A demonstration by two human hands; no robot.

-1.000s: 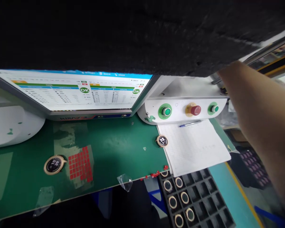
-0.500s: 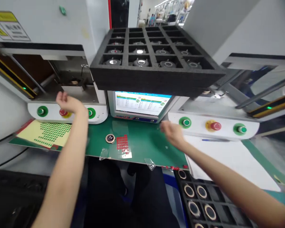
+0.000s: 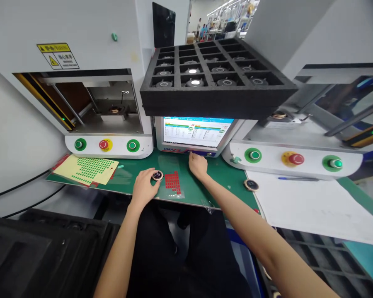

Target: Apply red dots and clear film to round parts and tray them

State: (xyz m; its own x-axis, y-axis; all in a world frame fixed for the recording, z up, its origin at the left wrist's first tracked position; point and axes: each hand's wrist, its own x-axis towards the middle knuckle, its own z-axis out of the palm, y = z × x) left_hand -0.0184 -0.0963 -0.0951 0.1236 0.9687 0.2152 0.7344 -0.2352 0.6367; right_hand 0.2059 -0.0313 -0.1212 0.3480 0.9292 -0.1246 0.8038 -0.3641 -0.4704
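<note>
Both hands shift: the left hand [image 3: 145, 187] comes away from the front of the left machine [image 3: 99, 25] and down to the surface [image 3: 217, 188], while the right hand [image 3: 199, 164] moves leftward to the monitor's lower frame [image 3: 174, 148].

At far left, a button panel [image 3: 118, 139] carries two green buttons with a red one between them. Just below it lies a yellow sheet [image 3: 68, 169] dotted with green stickers. Next comes the left hand, its thumb and fingers pinching the rim of a round watch [image 3: 157, 175] with a lit face; whether the watch rests on the surface or is slightly raised, I cannot tell. Just right of it are red stickers [image 3: 173, 182] on a clear sheet.

Beyond these, the right hand is folded into a loose fist, fingertips at the frame. Above, a black foam tray [image 3: 211, 103] holds more watches in its compartments. Further right, a second watch [image 3: 251, 185] sits at the left edge of white paper [image 3: 317, 207], which bears a blue pen [image 3: 298, 179].
</note>
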